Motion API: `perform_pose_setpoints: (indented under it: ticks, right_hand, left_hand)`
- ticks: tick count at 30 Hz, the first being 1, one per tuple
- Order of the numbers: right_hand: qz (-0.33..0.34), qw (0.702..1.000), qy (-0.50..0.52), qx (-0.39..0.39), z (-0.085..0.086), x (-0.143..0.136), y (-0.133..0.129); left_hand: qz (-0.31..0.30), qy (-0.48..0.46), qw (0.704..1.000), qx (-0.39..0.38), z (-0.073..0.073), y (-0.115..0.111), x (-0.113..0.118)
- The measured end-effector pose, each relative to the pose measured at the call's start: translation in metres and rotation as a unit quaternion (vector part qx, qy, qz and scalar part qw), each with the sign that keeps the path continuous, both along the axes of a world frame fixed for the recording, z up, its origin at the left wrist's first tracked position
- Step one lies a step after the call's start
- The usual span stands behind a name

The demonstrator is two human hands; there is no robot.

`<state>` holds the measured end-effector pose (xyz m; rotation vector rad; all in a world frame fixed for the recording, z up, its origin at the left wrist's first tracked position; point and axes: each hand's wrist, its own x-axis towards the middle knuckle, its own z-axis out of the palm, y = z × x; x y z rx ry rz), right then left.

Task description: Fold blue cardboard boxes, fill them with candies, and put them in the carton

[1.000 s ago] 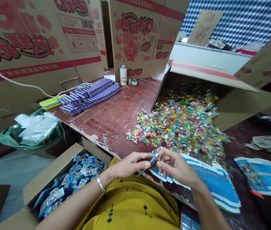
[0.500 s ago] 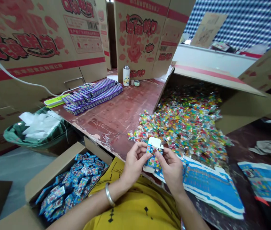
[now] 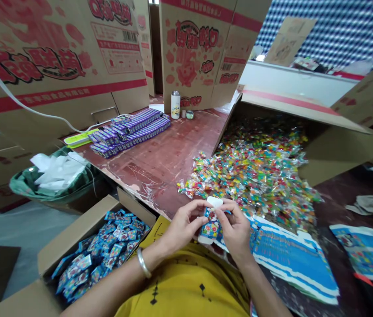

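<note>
A small blue printed candy box (image 3: 211,225) with a white top flap is held between my two hands, near the table's front edge. My left hand (image 3: 189,224) grips its left side, fingers bent at the flap. On the other side my right hand (image 3: 234,224) pinches the upper right edge and the flap. Whether anything is inside the box cannot be seen. Just right of my right hand lies a fanned stack of flat blue cartons (image 3: 292,251). Beyond both hands spreads a heap of clear-wrapped colourful candies (image 3: 255,171).
The candies spill from a large cardboard carton (image 3: 331,154) on its side. A lower carton (image 3: 77,233) at left holds many blue boxes. Purple boxes (image 3: 133,132) stand in rows beside a white flask (image 3: 175,105). A green bag (image 3: 24,187) sits left of the table (image 3: 160,163).
My fingers have moved up to the box's top, and its white flap is now bent lower between them. The view has shifted slightly.
</note>
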<state>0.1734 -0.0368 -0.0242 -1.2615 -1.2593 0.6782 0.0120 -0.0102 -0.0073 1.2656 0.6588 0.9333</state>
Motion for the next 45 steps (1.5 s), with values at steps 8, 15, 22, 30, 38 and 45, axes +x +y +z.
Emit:
perform_pose_setpoints:
  ticks: [8,15,22,30,38,45]
  right_hand:
    - [0.108,0.994,0.017,-0.008,0.019,0.005,0.014]
    - [0.127,0.981,0.027,-0.144,0.028,0.017,0.022]
    - [0.107,0.989,-0.041,-0.097,0.033,0.018,0.02]
    - [0.142,0.978,-0.151,-0.026,0.031,0.017,0.0]
    - [-0.205,0.835,-0.5,-0.1,0.022,0.139,0.036]
    - [-0.142,0.786,-0.6,-0.053,0.0,0.168,0.056]
  left_hand:
    - [0.03,-0.026,0.999,-0.031,0.0,0.002,-0.001]
    - [0.014,0.027,0.999,0.037,0.005,0.0,-0.007]
    - [-0.003,0.028,1.0,0.007,0.007,0.0,-0.007]
    - [-0.002,0.03,0.999,-0.036,0.004,0.002,-0.007]
    - [0.064,0.036,0.989,-0.13,-0.007,0.019,-0.011]
    - [0.015,-0.018,0.975,-0.221,-0.006,0.013,-0.009]
